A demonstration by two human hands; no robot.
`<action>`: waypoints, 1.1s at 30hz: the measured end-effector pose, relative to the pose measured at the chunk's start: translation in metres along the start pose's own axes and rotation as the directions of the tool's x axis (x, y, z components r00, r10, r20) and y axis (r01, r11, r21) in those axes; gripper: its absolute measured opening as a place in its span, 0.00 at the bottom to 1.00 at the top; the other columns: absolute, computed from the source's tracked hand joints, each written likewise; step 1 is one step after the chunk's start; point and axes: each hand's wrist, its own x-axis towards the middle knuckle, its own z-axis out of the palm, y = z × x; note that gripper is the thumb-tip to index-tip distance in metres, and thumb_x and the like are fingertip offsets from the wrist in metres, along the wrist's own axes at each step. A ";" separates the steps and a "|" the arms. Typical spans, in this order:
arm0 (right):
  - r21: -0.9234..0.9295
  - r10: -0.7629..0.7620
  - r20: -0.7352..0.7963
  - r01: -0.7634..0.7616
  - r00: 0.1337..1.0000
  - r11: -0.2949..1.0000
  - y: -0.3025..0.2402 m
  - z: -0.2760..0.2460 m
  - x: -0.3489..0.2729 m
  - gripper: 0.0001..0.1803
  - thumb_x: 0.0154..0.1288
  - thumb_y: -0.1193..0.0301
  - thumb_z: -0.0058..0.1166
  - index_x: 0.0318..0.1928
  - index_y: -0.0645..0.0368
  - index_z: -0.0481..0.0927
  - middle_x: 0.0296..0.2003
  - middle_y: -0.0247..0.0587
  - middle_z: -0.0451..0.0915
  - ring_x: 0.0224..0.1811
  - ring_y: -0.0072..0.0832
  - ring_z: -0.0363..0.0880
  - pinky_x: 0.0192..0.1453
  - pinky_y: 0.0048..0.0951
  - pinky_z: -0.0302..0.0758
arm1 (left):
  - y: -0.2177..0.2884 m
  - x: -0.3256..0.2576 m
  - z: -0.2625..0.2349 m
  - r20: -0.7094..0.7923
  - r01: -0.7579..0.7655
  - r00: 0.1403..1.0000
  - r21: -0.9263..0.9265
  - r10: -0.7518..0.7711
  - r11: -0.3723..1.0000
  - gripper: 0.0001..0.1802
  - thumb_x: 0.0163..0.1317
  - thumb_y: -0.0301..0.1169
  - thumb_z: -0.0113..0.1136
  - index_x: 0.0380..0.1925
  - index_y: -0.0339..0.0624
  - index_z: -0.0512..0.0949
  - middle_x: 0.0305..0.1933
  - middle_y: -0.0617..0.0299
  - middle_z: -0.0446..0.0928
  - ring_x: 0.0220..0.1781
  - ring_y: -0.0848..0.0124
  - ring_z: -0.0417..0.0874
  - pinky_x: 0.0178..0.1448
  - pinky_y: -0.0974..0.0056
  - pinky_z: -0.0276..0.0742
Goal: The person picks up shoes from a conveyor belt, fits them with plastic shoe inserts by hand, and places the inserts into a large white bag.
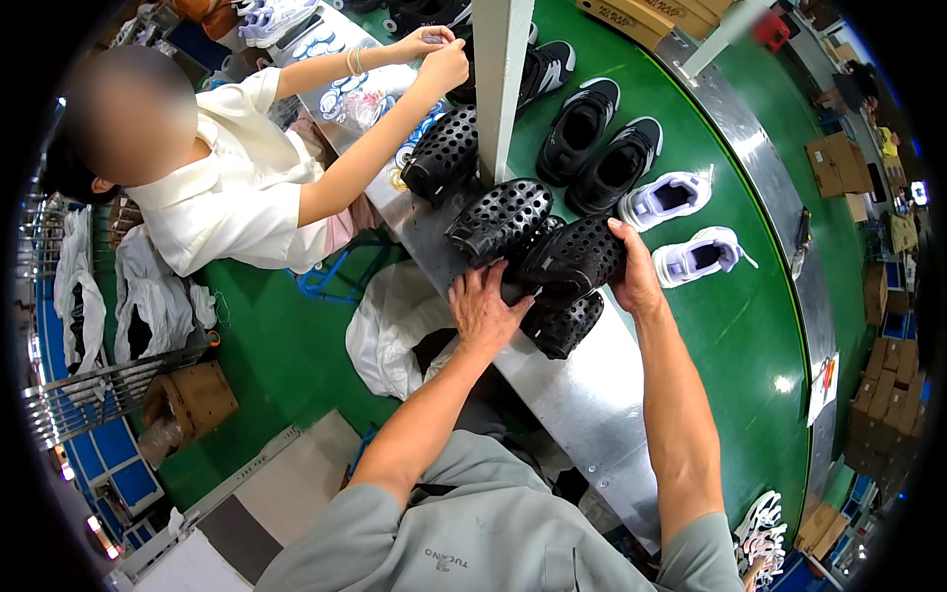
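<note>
My right hand (636,271) is closed around the end of a black perforated plastic shoe tree (577,249), thumb on top and the other fingers mostly hidden beneath. Against the near left end of these pieces rests my left hand (485,308), its fingers spread and thumb apart; whether it bears any weight is hidden. Another black shoe tree (567,328) lies under the held one, on the metal ledge. Two more, a shoe tree (503,217) beside the post and a shoe tree (441,153) past it, sit farther along the ledge.
Black sneakers (600,148) and white-lavender sneakers (681,227) stand on the green conveyor (730,355) to the right. A white post (500,89) rises from the metal ledge (582,414). At left, a co-worker (227,187) works with both hands. A white bag (385,331) hangs below the ledge.
</note>
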 end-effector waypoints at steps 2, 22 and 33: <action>0.009 -0.002 -0.012 0.002 1.000 1.000 -0.001 -0.001 0.004 0.22 0.68 0.53 0.55 0.48 0.59 0.81 0.41 0.39 0.86 0.42 0.32 0.85 0.52 0.35 0.80 | 0.007 0.000 -0.002 0.010 0.043 0.999 0.033 -0.043 0.999 0.46 0.44 0.52 0.78 0.63 0.47 0.73 0.56 0.52 0.73 0.58 0.49 0.72 0.63 0.47 0.67; -0.245 -0.030 0.007 0.031 1.000 0.969 0.014 0.028 -0.013 0.27 0.66 0.52 0.55 0.54 0.63 0.79 0.41 0.35 0.80 0.44 0.25 0.75 0.52 0.28 0.70 | -0.019 -0.014 -0.009 -0.005 -0.064 0.998 -0.174 0.064 0.983 0.50 0.38 0.39 0.81 0.65 0.38 0.69 0.56 0.49 0.74 0.56 0.48 0.72 0.62 0.48 0.68; -0.854 -0.403 0.098 0.285 0.910 0.436 0.033 0.023 -0.001 0.35 0.68 0.47 0.52 0.61 0.65 0.76 0.47 0.57 0.82 0.55 0.47 0.79 0.65 0.38 0.70 | -0.015 -0.011 -0.007 -0.014 -0.068 0.998 -0.131 0.067 0.989 0.47 0.42 0.41 0.78 0.64 0.39 0.70 0.57 0.50 0.75 0.56 0.48 0.72 0.63 0.47 0.67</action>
